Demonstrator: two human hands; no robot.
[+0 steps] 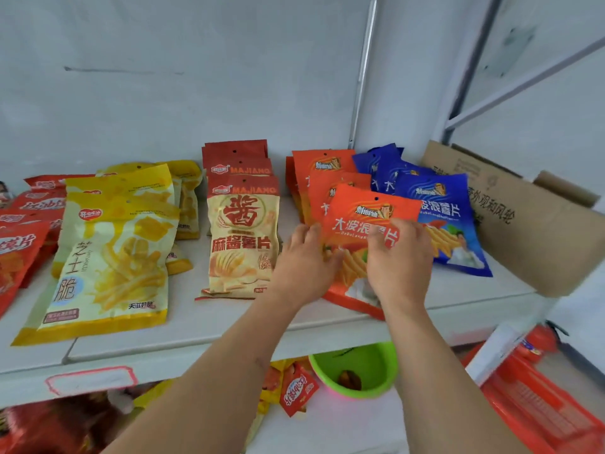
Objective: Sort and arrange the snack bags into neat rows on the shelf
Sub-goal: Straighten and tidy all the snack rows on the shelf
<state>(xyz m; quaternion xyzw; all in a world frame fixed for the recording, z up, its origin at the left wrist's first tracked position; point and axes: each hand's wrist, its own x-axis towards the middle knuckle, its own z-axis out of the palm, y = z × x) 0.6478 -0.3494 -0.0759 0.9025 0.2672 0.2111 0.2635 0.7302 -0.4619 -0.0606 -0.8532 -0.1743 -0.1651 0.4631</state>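
Snack bags lie in rows on a white shelf (pixel 209 326). The front orange bag (pixel 360 208) of the orange row rests under both my hands. My left hand (pixel 306 263) grips its left edge and my right hand (pixel 397 260) presses on its middle. Behind it stand more orange bags (pixel 322 165). To the right is a row of blue bags (pixel 438 211). To the left are cream-and-red bags (pixel 244 237), yellow bags (pixel 111 257) and red bags (pixel 19 250) at the far left edge.
An open cardboard box (pixel 523 231) lies at the shelf's right end, touching the blue row. Below the shelf are a green bowl (pixel 357 368), loose red and yellow snack packets (pixel 296 388) and an orange crate (pixel 537 398). A metal upright (pixel 363 70) runs up the back wall.
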